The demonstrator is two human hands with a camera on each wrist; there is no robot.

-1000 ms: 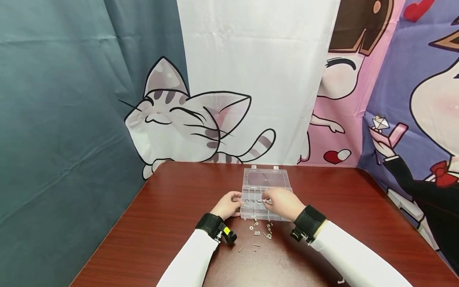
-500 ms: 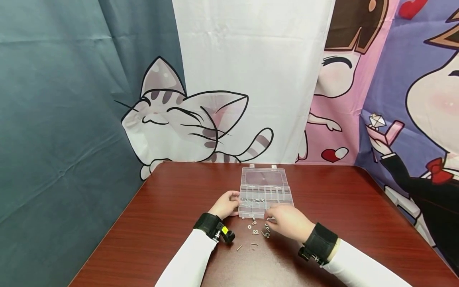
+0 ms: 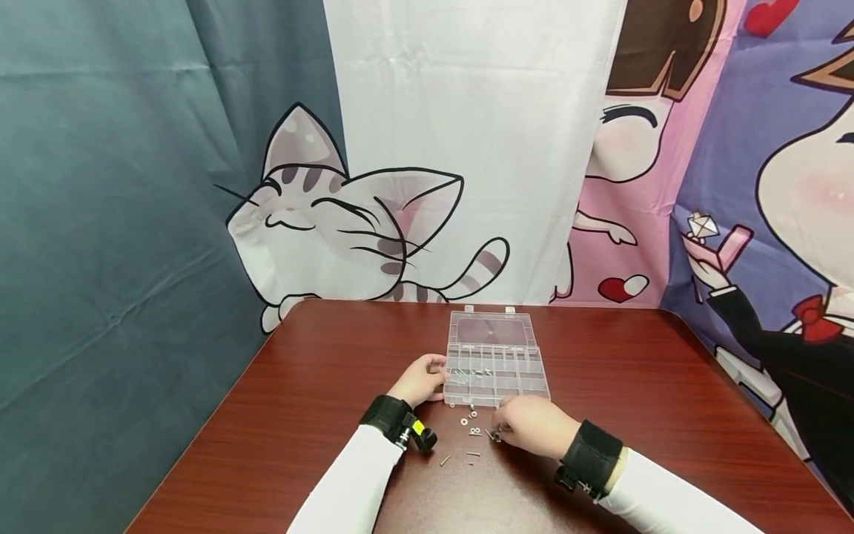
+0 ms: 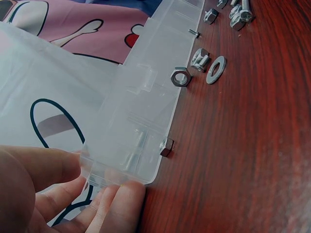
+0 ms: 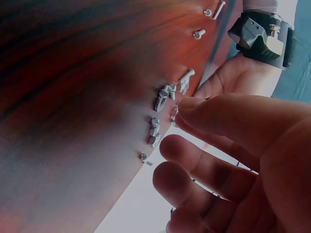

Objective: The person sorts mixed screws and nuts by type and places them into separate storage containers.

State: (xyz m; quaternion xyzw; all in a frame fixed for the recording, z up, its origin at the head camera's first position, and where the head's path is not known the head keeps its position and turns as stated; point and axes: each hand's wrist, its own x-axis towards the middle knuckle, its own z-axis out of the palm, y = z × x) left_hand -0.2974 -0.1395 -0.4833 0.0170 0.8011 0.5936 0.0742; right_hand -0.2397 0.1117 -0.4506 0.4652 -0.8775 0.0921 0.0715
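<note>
High forward-down head view, two close wrist views, tabletop (image 3: 320, 371) common to all.

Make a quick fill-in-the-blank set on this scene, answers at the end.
1. The left hand holds the clear box by its ____ end.
2. The lid is ____ (open/shut).
3. The right hand is at loose hardware lying ____ (inside/outside) the box.
4. Both sleeves are coloured ____.
Missing words: left; open; outside; white.
</note>
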